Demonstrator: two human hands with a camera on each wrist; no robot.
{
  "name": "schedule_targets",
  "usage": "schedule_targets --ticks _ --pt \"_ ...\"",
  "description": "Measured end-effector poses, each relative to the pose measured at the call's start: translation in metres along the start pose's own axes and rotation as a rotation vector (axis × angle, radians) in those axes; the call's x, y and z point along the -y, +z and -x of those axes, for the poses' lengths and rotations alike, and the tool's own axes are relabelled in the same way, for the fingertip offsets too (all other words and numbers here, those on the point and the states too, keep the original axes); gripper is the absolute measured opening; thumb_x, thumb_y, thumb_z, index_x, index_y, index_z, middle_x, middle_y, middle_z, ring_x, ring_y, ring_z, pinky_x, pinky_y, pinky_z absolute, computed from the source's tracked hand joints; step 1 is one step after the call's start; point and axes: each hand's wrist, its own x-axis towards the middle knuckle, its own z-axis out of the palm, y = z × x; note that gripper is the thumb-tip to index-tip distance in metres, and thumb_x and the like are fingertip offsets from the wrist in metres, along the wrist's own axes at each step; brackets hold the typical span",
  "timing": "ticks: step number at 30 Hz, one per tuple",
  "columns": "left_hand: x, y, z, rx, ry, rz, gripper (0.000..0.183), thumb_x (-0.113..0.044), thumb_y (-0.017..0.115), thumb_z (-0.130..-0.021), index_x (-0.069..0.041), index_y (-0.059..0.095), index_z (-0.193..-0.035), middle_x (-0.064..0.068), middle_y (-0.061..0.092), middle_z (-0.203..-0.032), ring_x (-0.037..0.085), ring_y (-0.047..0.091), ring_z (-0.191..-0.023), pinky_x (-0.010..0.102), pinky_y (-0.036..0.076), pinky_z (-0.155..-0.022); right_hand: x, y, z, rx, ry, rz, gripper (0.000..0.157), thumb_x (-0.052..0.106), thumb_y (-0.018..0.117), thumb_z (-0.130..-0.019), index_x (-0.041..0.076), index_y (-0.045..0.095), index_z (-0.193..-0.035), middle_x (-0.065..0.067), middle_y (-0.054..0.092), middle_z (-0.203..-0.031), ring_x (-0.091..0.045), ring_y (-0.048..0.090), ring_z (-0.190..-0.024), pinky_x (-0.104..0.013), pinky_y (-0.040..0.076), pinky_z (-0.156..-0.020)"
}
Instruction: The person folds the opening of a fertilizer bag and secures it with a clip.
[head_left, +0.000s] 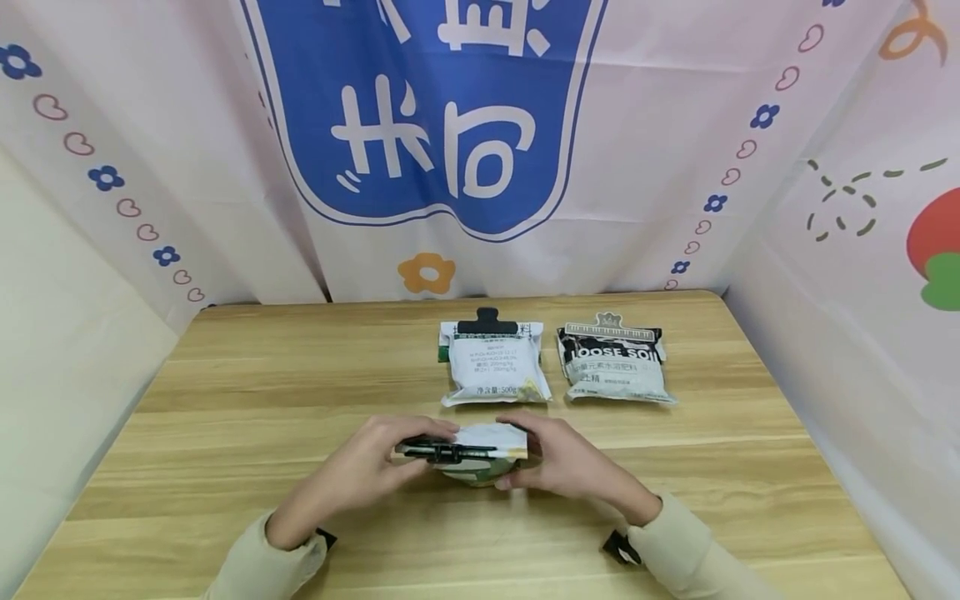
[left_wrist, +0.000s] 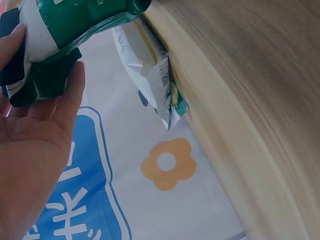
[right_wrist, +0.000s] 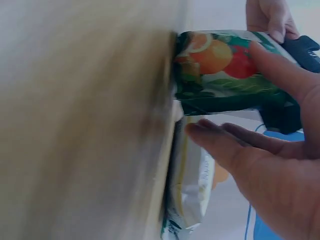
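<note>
A green and white fertilizer bag (head_left: 478,473) stands upright near the middle of the table. In the right wrist view fruit pictures show on the bag (right_wrist: 220,80), its lower end at the tabletop. A black clip (head_left: 446,452) spans its folded top. My left hand (head_left: 360,467) pinches the clipped top from the left, thumb in front and fingers behind; in the left wrist view the bag (left_wrist: 95,20) extends beyond that hand. My right hand (head_left: 570,458) is around the right side, its thumb across the fruit side and its fingers (right_wrist: 215,140) fairly straight behind.
Behind the held bag lies a white 500g bag (head_left: 497,371) with a black clip (head_left: 487,320). To its right is a black and grey loose-soil bag (head_left: 618,371) with a piano-patterned clip (head_left: 611,329). Printed cloth (head_left: 645,208) hangs along the table's back edge.
</note>
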Motion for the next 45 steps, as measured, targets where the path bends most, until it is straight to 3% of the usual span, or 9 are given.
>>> schedule_targets --ticks 6,12,17,24,28,31,35,41,45 --pt "0.005 0.001 0.001 0.024 -0.052 0.045 0.046 -0.009 0.077 -0.093 -0.024 0.069 -0.136 -0.002 0.072 -0.139 0.027 0.069 -0.128 0.05 0.057 -0.106 -0.005 0.005 -0.003 0.039 0.07 0.012 0.063 0.024 0.093 -0.079 0.015 0.064 -0.134 -0.003 0.075 -0.126 -0.018 0.073 -0.108 -0.033 0.06 -0.096" --pt "0.012 0.002 0.001 0.055 -0.106 0.077 0.051 -0.032 0.078 -0.095 -0.025 0.065 -0.143 0.003 0.071 -0.14 0.024 0.071 -0.125 0.046 0.059 -0.104 -0.005 0.007 -0.007 0.013 0.125 0.017 0.056 0.022 0.093 -0.079 0.014 0.066 -0.127 -0.003 0.075 -0.115 -0.01 0.067 -0.088 -0.028 0.058 -0.08" --pt "0.016 0.005 -0.001 0.058 -0.094 0.138 0.051 -0.025 0.078 -0.096 -0.021 0.063 -0.145 0.006 0.073 -0.136 0.02 0.074 -0.117 0.035 0.062 -0.095 -0.003 0.006 -0.006 0.021 0.147 -0.027 0.05 0.018 0.091 -0.082 0.009 0.068 -0.124 -0.007 0.078 -0.106 -0.01 0.067 -0.075 -0.025 0.056 -0.064" --pt "0.014 0.005 -0.001 0.05 -0.089 0.217 0.047 -0.023 0.078 -0.096 -0.019 0.067 -0.141 0.008 0.077 -0.126 0.011 0.075 -0.105 0.026 0.064 -0.083 0.003 0.004 -0.005 0.05 0.142 -0.111 0.048 0.013 0.089 -0.084 0.006 0.069 -0.127 -0.011 0.079 -0.115 -0.014 0.071 -0.086 -0.024 0.058 -0.071" --pt "0.012 0.001 0.0 0.042 -0.136 0.241 0.044 -0.028 0.078 -0.096 -0.013 0.069 -0.136 0.008 0.079 -0.12 0.005 0.074 -0.098 0.025 0.064 -0.08 0.007 0.003 -0.005 0.074 0.18 -0.124 0.031 0.018 0.088 -0.086 0.006 0.075 -0.112 -0.005 0.078 -0.091 -0.01 0.061 -0.069 -0.022 0.049 -0.058" --pt "0.012 -0.003 0.002 0.014 -0.169 0.267 0.046 -0.028 0.078 -0.095 -0.007 0.069 -0.135 0.01 0.079 -0.12 0.004 0.073 -0.096 0.024 0.064 -0.079 0.009 0.001 -0.005 0.08 0.208 -0.103 0.027 0.027 0.086 -0.088 0.008 0.075 -0.103 0.0 0.072 -0.081 -0.009 0.055 -0.065 -0.022 0.045 -0.055" --pt "0.013 -0.009 0.005 -0.045 -0.193 0.299 0.046 -0.026 0.081 -0.093 -0.005 0.07 -0.133 0.012 0.079 -0.118 0.004 0.073 -0.093 0.026 0.064 -0.077 0.014 0.0 -0.006 0.087 0.188 -0.094 0.031 0.035 0.083 -0.091 0.01 0.073 -0.107 0.0 0.073 -0.09 -0.013 0.065 -0.078 -0.025 0.054 -0.065" --pt "0.011 -0.017 0.011 -0.123 -0.217 0.313 0.04 -0.026 0.082 -0.092 -0.011 0.073 -0.128 0.005 0.08 -0.111 0.004 0.071 -0.087 0.029 0.063 -0.074 0.023 -0.001 -0.009 0.09 0.139 -0.102 0.031 0.034 0.081 -0.093 0.012 0.074 -0.113 0.0 0.075 -0.101 -0.013 0.069 -0.088 -0.024 0.056 -0.074" --pt "0.009 -0.024 0.014 -0.172 -0.244 0.312 0.04 -0.023 0.083 -0.092 -0.01 0.072 -0.128 0.004 0.08 -0.107 0.007 0.072 -0.087 0.03 0.063 -0.075 0.031 0.002 -0.013 0.097 0.141 -0.172 0.032 0.031 0.081 -0.093 0.011 0.074 -0.117 -0.001 0.076 -0.106 -0.014 0.073 -0.092 -0.026 0.058 -0.08"
